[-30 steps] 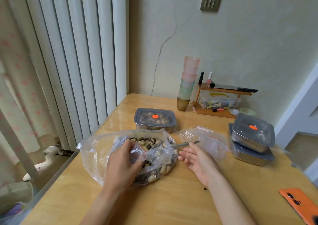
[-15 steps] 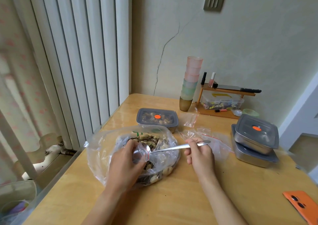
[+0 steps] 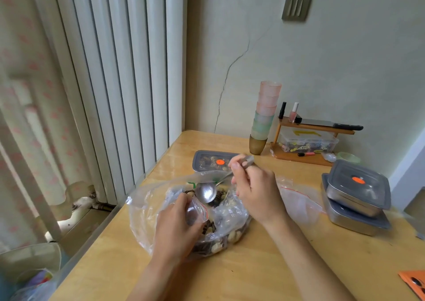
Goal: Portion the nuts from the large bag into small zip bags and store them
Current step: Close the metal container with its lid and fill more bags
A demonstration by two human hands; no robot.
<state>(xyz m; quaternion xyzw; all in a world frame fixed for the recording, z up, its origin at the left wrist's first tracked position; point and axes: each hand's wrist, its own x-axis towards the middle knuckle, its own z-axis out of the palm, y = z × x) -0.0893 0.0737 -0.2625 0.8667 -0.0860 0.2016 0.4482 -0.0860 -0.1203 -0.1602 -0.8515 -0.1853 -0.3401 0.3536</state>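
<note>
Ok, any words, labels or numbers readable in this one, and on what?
None can be read.
Orange dots on the lids: blank, as far as shows.
Yellow mark on the clear box: blurred.
Green print on the big bag: too small.

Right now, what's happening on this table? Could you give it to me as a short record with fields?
Left hand: holds small clear zip bag with red strip
Right hand: grips shiny metal spoon, bowl above the nuts
Source: large clear plastic bag of mixed nuts, on wooden table
Behind: grey-lidded container with orange dot, closed
</note>
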